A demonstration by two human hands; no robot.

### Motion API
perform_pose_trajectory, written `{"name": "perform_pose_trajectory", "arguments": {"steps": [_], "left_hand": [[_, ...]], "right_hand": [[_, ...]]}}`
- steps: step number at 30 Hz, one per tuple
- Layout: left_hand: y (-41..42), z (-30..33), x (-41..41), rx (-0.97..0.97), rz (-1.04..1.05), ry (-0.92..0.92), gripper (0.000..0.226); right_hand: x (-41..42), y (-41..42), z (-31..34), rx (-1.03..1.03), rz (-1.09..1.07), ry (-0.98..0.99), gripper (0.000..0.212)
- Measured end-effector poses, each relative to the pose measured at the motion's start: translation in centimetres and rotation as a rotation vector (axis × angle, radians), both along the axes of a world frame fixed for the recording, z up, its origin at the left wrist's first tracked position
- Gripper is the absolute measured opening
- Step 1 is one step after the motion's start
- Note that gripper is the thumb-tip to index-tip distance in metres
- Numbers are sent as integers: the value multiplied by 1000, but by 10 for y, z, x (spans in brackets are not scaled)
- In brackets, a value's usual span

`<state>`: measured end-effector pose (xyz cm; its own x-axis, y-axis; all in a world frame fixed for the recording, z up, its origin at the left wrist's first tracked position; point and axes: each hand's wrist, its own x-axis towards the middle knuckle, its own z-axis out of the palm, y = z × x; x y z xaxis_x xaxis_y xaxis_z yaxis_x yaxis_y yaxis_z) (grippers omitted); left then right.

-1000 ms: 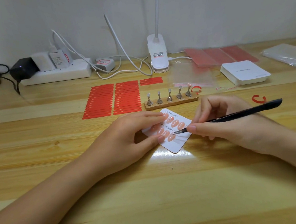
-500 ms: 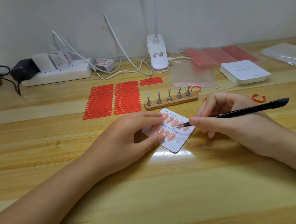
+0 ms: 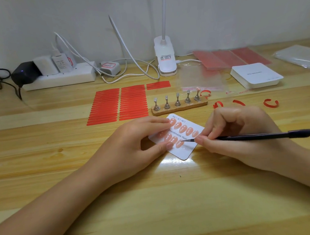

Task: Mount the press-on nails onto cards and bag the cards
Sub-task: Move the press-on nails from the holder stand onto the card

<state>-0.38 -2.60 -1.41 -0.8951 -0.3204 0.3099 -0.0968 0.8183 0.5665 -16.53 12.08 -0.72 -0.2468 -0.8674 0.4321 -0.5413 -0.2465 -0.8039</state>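
The card (image 3: 184,152) lies flat on the tabletop (image 3: 158,202) between the two hands, turned at a slant, with a full upper row of peach press-on nails (image 3: 184,128) and a shorter lower row ending near its middle. It looks like thin, light stock that would skid or flex under a push, so the sound place to hold it is its bare edges and corners, clear of the glossy nails, which are small, smooth and likely to slip or pop off if nudged sideways. The left hand (image 3: 134,144) does this: its forefinger lies along the far edge and its thumb presses the near one, a grip curled round the card's left end. The right hand (image 3: 242,133) pinches a slim black tool (image 3: 256,137) close to its tip, the tip resting just beside the last nail in the lower row. Print on the card reads "Handmade Nail", with size boxes marked XS, S and M at the top corner. Beyond it a wooden stand (image 3: 179,106) carries five metal holders; one at the right end seems to bear a nail. Red adhesive strips (image 3: 118,103) lie to its left, a stack of blank cards (image 3: 256,76) and clear bags (image 3: 201,79) to the right; their writing is too small to read.
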Motion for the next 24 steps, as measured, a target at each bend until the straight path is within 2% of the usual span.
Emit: {"name": "perform_pose_trajectory", "arguments": {"steps": [5,8,11,13,16,18,21,24], "left_hand": [[1,0,0,-34,14,-6,43],[3,2,0,-135,25,-25,43],[4,6,2,-263,48,-86,45],[4,10,2,-320,24,-111,50],[3,15,0,-308,40,-137,51],[1,17,-2,-294,51,-146,43],[0,27,-9,-290,58,-96,29],[-1,40,-28,-308,100,9,30]], "right_hand": [[0,1,1,-22,2,75,27],[0,1,1,-9,1,68,26],[0,2,4,6,-8,-89,31],[-2,1,7,-3,-41,-221,24],[-9,-2,9,-41,-126,-432,19],[-13,-4,10,-50,-163,-559,18],[-17,-5,10,-43,-187,-725,18],[-21,-4,11,-30,-189,-838,19]]}}
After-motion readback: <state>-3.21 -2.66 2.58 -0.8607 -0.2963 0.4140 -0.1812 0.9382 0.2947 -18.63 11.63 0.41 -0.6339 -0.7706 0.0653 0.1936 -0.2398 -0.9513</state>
